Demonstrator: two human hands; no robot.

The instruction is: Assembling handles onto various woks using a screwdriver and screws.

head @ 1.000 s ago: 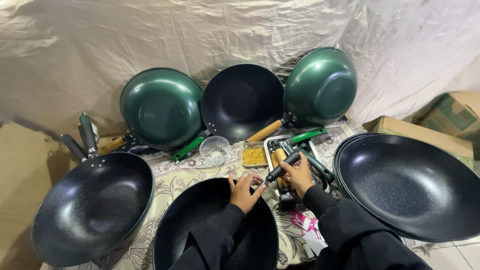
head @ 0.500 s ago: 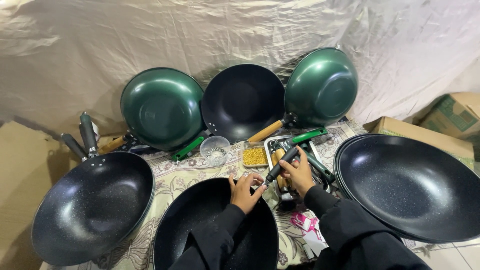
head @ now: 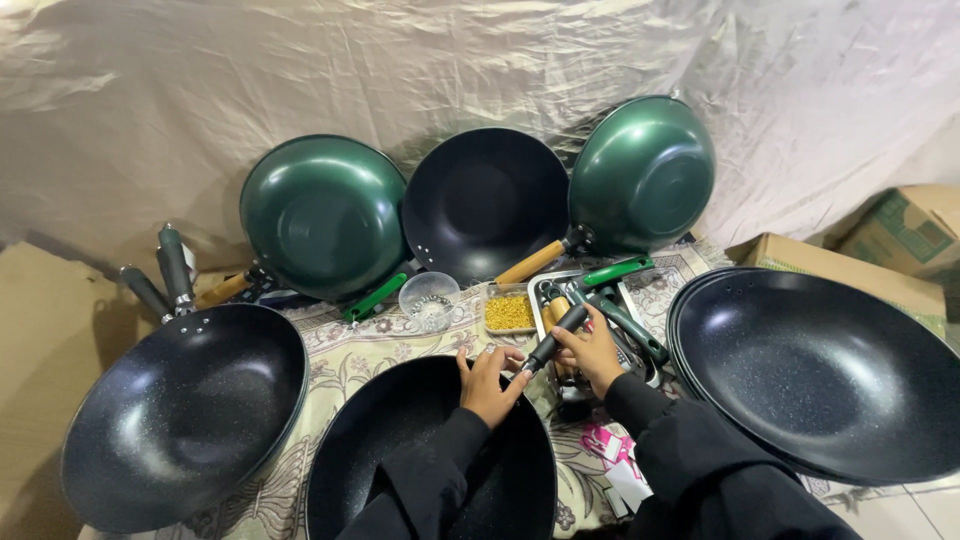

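Note:
A black wok (head: 400,460) without a handle lies in front of me on the patterned cloth. My left hand (head: 489,378) rests on its far rim with the fingers pinched at the edge. My right hand (head: 592,350) grips a black pan handle (head: 556,337) and holds its end against that same rim spot, beside my left fingers. Both arms wear black sleeves. Behind my hands a metal tray (head: 540,300) holds several loose handles, black, green and wooden.
Black woks lie at the left (head: 180,410) and right (head: 820,370). Two green woks (head: 320,215) (head: 645,170) and a black one (head: 485,205) lean on the draped sheet behind. A clear bowl (head: 428,300), a box of yellow fasteners (head: 508,312) and cardboard boxes (head: 890,230) are nearby.

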